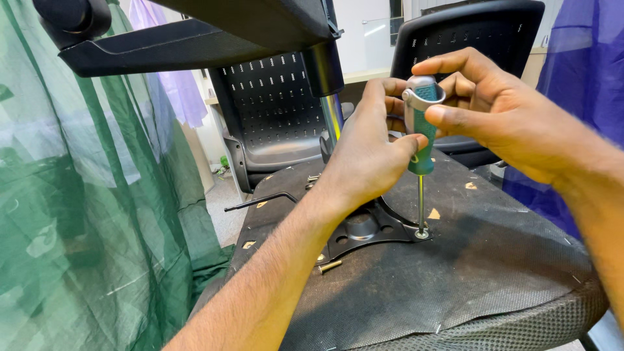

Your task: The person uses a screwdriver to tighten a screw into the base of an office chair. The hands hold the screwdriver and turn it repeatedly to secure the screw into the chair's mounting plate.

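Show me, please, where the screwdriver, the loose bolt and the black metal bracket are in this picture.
screwdriver (420, 140): head view, on its green handle between the hands.
loose bolt (330, 266): head view, on the middle of its shank.
black metal bracket (374, 227): head view, on its plate near the raised centre.

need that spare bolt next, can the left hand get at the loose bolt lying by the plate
Probably yes: the bolt lies bare on the seat underside beside the plate, just below the left hand, though that hand steadies the screwdriver.

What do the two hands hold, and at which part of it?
Both the left hand and the right hand hold one screwdriver by its green handle; its shaft stands upright on a screw in the black metal plate.
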